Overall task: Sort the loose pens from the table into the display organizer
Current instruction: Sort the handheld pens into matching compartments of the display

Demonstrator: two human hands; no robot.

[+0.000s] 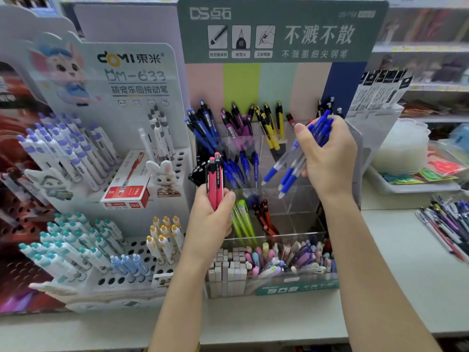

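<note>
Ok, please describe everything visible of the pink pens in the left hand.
The pink pens look like two, maybe more, retractable plastic pens with glossy pink barrels, pink push buttons on top and black clips, one with white lettering. They stand nearly upright, buttons up. The left hand grips their lower halves, so the tips are hidden. They are held in front of the left side of the clear organizer, not yet in a compartment.

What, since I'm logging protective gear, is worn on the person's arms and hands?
No gloves, rings or watch on the left hand or right hand; no sleeves on the left forearm or right forearm. A yellowish strip at the bottom edge is too cropped to identify.
</note>
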